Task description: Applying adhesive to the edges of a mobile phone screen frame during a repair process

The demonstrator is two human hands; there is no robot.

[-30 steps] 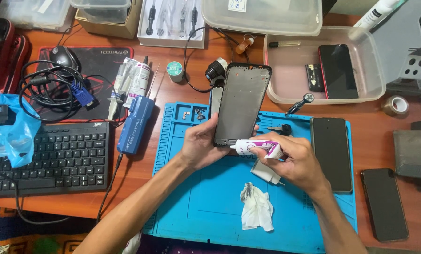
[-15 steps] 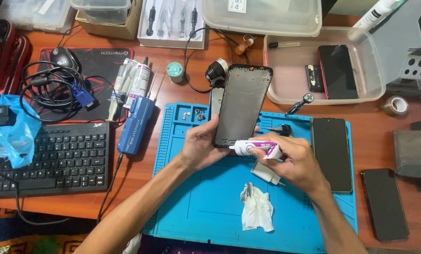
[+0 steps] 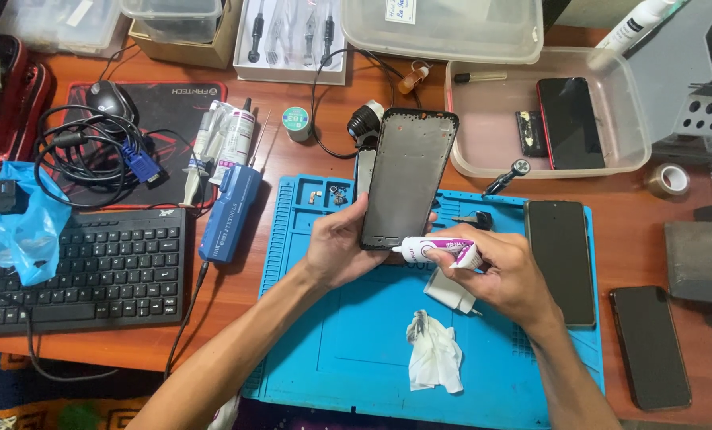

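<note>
Big blue work mat (image 3: 356, 350) fills the lower middle of the frame, its bottom edge cut off. Left of it sits a black keyboard (image 3: 85, 267), partly covered at its left end by a blue plastic bag (image 3: 13, 231). Upper right there's a clear plastic tub (image 3: 467, 119) with a dark phone in it, and the stuff beside that phone is too small to make out.

In the centre, the left hand (image 3: 340, 247) has its fingers wrapped around the lower edge of a phone frame (image 3: 407, 179), holding it tilted above the mat; the hand hides the frame's bottom left corner. The right hand (image 3: 503, 271) pinches a small glue tube (image 3: 439, 251) between thumb and fingers, the nozzle touching the frame's bottom edge. Most of the tube's back end is buried in the hand.

Just below the hands is a crumpled white tissue (image 3: 434, 354) on the mat. A dark phone (image 3: 560, 259) lies face up at the mat's right edge, another (image 3: 650, 346) is off the mat, lower right
</note>
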